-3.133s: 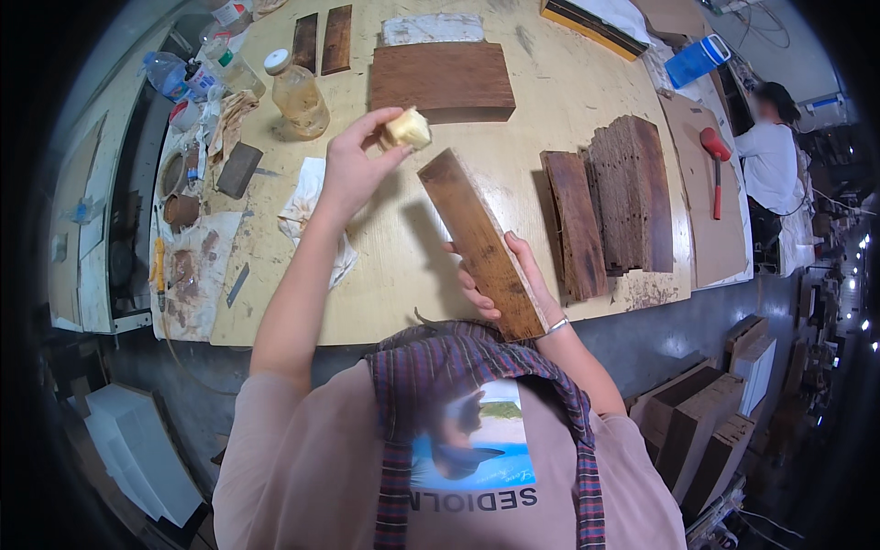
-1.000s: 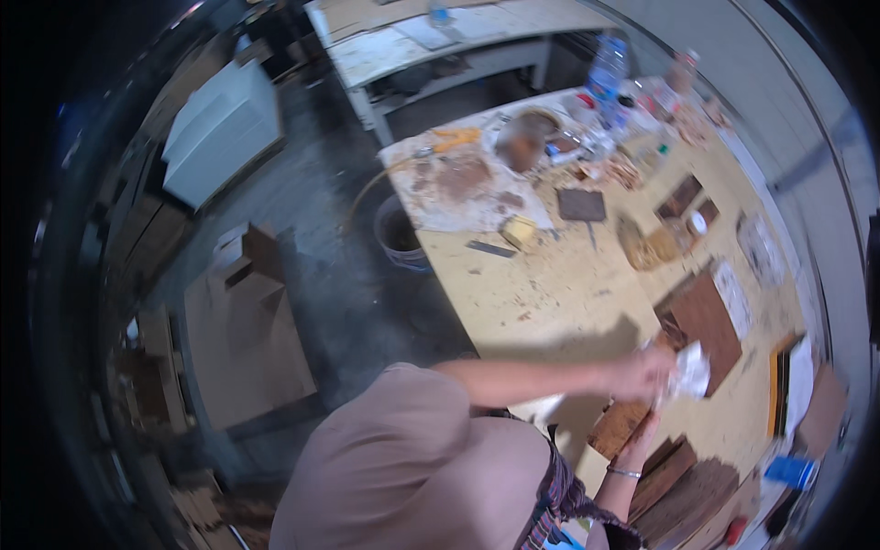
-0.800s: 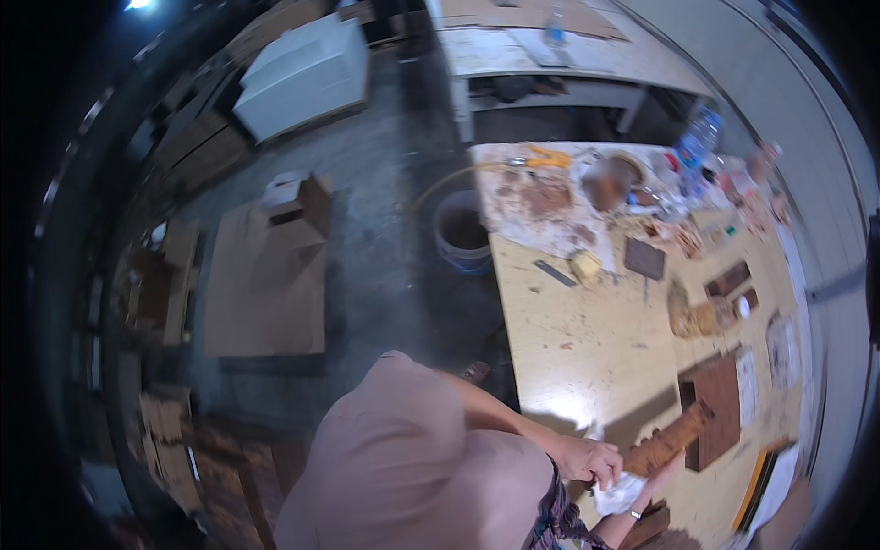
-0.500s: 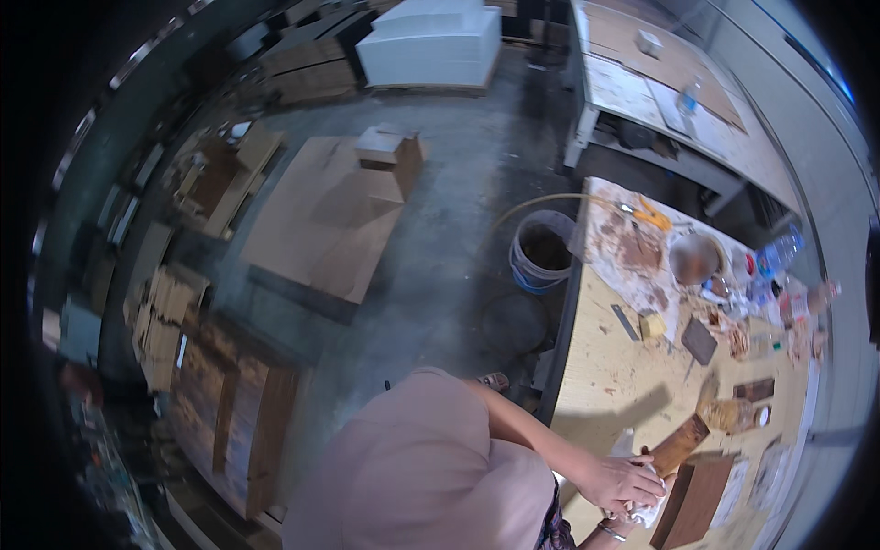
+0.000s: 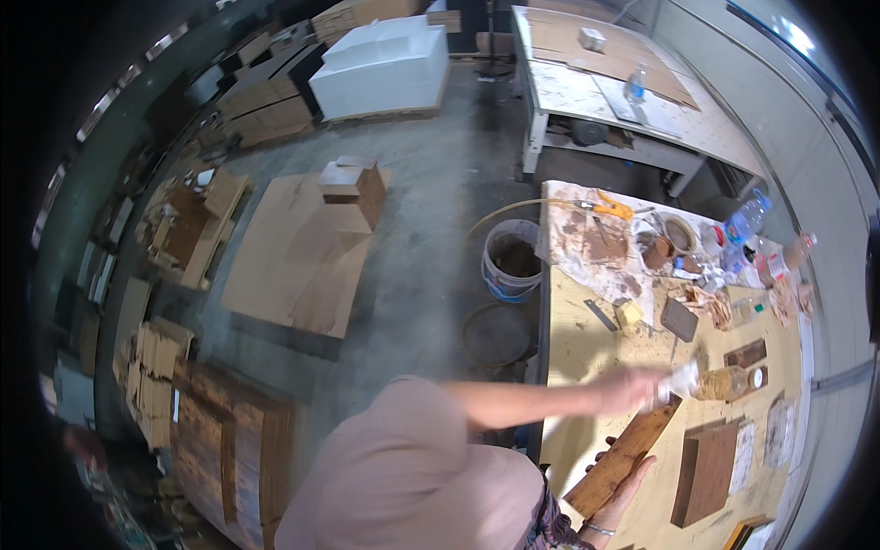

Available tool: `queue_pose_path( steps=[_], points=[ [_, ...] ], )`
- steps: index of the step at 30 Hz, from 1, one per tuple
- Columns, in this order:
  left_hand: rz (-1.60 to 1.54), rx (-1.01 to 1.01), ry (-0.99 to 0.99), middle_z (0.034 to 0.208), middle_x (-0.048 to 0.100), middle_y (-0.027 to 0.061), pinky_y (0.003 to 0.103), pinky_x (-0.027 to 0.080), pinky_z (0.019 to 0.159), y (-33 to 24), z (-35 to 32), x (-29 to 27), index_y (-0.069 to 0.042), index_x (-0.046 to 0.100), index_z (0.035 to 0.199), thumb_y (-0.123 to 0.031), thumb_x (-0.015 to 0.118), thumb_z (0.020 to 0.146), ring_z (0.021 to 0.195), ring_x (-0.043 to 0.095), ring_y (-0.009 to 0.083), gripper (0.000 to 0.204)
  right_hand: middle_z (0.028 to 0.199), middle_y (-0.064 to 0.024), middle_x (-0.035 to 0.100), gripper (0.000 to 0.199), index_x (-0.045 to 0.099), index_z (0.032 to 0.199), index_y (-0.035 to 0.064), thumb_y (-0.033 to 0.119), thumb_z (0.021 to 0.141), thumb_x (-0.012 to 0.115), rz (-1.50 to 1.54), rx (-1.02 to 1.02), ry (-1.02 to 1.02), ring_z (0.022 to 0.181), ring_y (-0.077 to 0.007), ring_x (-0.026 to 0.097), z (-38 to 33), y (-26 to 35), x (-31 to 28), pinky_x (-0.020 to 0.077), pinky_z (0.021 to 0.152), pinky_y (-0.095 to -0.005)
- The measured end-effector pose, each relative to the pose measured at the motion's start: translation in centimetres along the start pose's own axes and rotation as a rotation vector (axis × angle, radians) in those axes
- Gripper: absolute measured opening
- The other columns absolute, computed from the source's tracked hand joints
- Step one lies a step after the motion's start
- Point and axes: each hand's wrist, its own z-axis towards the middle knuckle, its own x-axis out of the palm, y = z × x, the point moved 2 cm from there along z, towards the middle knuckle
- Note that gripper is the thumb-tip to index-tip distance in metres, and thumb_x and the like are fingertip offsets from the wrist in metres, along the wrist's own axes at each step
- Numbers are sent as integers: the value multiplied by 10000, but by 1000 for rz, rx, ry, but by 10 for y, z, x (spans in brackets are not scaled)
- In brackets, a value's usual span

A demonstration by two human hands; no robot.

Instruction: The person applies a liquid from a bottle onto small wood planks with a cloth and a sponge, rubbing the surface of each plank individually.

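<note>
My left hand (image 5: 632, 390), blurred by motion, reaches out over the worktable and is closed on a crumpled white cloth (image 5: 680, 379). The cloth is at the far end of a narrow brown wooden board (image 5: 623, 458); whether they touch I cannot tell. My right hand (image 5: 628, 490), with a bracelet at its wrist, holds the board from below, fingertips showing along its left edge. Just past the cloth is a clear bottle of amber liquid (image 5: 724, 383) with a white cap. A dark brown wooden block (image 5: 704, 477) is to the right of the board.
On the worktable (image 5: 573, 367) are a dark flat scraper (image 5: 678, 319), a yellow sponge-like block (image 5: 630, 313), a stained cloth (image 5: 587, 240), an orange-handled tool (image 5: 612, 207) and plastic bottles (image 5: 747, 215). A bucket (image 5: 511, 261) stands left of the table, with cardboard (image 5: 284, 266) on the floor.
My left hand has moved up and away with the cloth, from the board's near part to its far end. More of the board and my right hand beneath it now show. The view has shifted.
</note>
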Motion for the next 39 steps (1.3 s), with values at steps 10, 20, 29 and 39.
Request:
queue_pose_path(
  steps=[10,20,29,39],
  points=[
    [94,170,-156,1239,623,164,285,625,709,26,61,31,-36,539,1329,31,539,904,906,688,226,430,980,-154,649,732,526,1215,12,682,965,373,7,-123,-127,835,-232,641,-22,-12,-32,567,741,-381],
    [-454,518,500,878,705,93,339,540,734,6,-87,111,-70,711,906,-72,560,887,813,683,187,152,1193,-108,613,551,520,1269,23,450,939,625,307,-338,16,1076,-226,627,23,11,-140,503,959,-410],
    [-489,-357,140,1165,621,218,411,501,884,-35,-48,96,30,446,1327,-205,591,944,1039,624,294,472,1311,-174,545,528,462,1367,-10,350,984,506,2,-246,-311,1172,-298,555,12,32,-58,479,966,-435],
    [-182,-323,-56,806,657,246,475,490,667,3,-43,89,56,571,1018,-283,643,922,741,659,400,360,1423,-122,487,659,416,1452,11,447,972,534,-29,-289,148,1298,-253,475,28,12,-22,390,1063,-400]
  ],
)
